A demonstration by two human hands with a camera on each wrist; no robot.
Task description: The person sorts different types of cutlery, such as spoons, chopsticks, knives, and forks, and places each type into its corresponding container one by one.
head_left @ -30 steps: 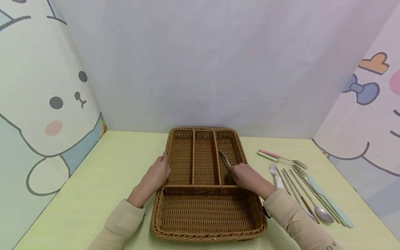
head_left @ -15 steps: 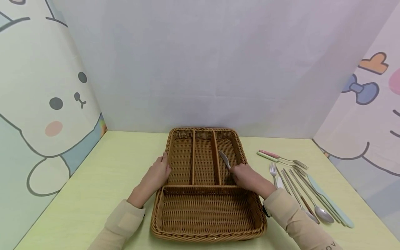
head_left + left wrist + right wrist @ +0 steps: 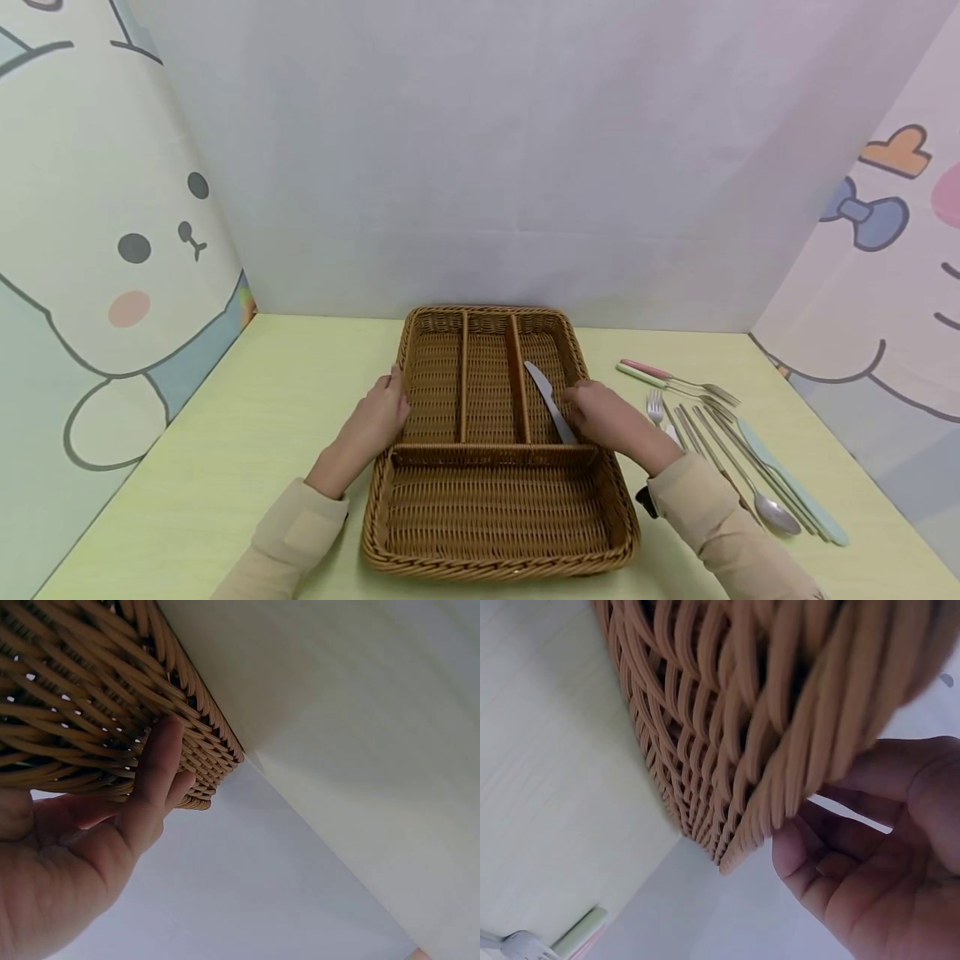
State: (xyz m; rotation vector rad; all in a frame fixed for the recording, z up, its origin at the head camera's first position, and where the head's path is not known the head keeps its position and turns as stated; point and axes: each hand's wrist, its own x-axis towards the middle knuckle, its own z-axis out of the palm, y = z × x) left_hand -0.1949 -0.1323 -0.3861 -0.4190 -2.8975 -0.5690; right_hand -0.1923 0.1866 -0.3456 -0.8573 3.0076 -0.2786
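A brown wicker basket (image 3: 501, 451) with dividers stands in front of me. A silver table knife (image 3: 550, 402) lies slantwise in its right rear compartment, blade toward the back. My right hand (image 3: 606, 419) is over the right rim beside the knife, fingers loosely bent and apart from it in the head view. In the right wrist view, the right hand (image 3: 885, 862) is close at the woven rim. My left hand (image 3: 377, 417) grips the basket's left rim. In the left wrist view, a digit of the left hand (image 3: 90, 855) presses on the outer wall.
Right of the basket lie a pink-handled fork (image 3: 648, 368), a green-handled fork (image 3: 642, 375), a small silver fork (image 3: 656, 407), a spoon (image 3: 777, 514), several chopsticks and a pale blue knife (image 3: 795, 487). A white backdrop (image 3: 480, 167) rises behind the table (image 3: 315, 367).
My right hand has let go of the knife and moved slightly right and up. The knife's handle now shows, resting in the compartment. My left hand and the basket have stayed put.
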